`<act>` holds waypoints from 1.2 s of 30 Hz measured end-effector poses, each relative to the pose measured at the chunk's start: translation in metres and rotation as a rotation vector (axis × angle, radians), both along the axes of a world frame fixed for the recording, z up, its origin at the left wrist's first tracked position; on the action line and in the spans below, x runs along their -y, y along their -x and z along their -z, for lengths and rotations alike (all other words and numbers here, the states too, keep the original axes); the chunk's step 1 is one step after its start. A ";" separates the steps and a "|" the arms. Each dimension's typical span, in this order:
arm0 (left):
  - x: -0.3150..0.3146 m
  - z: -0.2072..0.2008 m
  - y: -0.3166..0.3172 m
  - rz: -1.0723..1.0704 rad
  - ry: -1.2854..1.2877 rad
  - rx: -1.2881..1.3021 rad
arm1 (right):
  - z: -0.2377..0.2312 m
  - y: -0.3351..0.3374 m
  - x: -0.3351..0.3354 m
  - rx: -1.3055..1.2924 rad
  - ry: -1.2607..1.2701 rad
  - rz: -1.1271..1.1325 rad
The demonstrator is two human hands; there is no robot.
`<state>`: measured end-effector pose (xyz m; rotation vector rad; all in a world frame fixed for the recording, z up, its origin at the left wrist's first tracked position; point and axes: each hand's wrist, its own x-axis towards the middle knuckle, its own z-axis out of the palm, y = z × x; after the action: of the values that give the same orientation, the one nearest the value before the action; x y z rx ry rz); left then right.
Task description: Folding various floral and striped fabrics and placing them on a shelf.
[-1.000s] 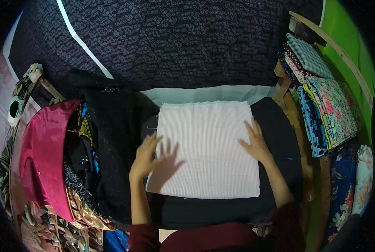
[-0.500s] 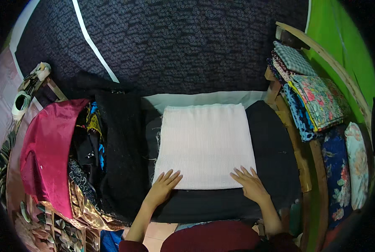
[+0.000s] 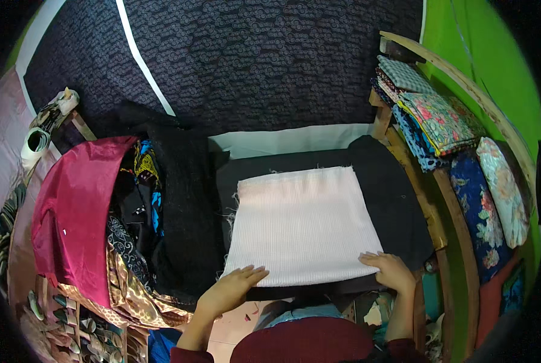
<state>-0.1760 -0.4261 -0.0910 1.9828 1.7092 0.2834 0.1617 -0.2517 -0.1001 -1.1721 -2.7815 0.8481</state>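
Observation:
A folded white ribbed cloth [image 3: 304, 224] lies on a black-covered surface [image 3: 394, 206] in front of me, with loose threads along its left and far edges. My left hand [image 3: 237, 289] rests on its near left corner, fingers stretched out over the fabric. At the near right corner lies my right hand [image 3: 394, 272], its fingers extended leftward across the cloth's edge. The undersides of both hands are hidden.
To the left hang a black cloth [image 3: 186, 218], a magenta satin cloth [image 3: 74, 212] and gold patterned fabric [image 3: 128, 284]. Folded floral fabrics [image 3: 443, 124] are stacked at the right beside a wooden frame [image 3: 455, 224]. Shoes [image 3: 92, 336] sit on a rack at lower left.
The white cloth has shifted toward me, and its far edge now sits farther from the back wall. Both hands moved nearer with it; the right fingers, spread before, are closer together. The view has shifted slightly.

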 end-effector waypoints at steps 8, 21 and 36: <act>0.045 0.028 -0.011 -0.010 0.043 0.049 | 0.017 -0.015 0.064 -0.029 0.030 0.060; 0.066 0.006 0.008 -0.281 0.030 0.326 | -0.006 -0.049 0.077 -0.277 0.159 0.374; -0.082 0.022 0.044 -0.894 -0.738 0.419 | 0.034 0.048 -0.070 -0.857 -0.279 0.593</act>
<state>-0.2199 -0.3443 -0.1129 1.2246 2.2556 1.6956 0.1135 -0.1820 -0.1339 -1.1179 -1.6764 0.6461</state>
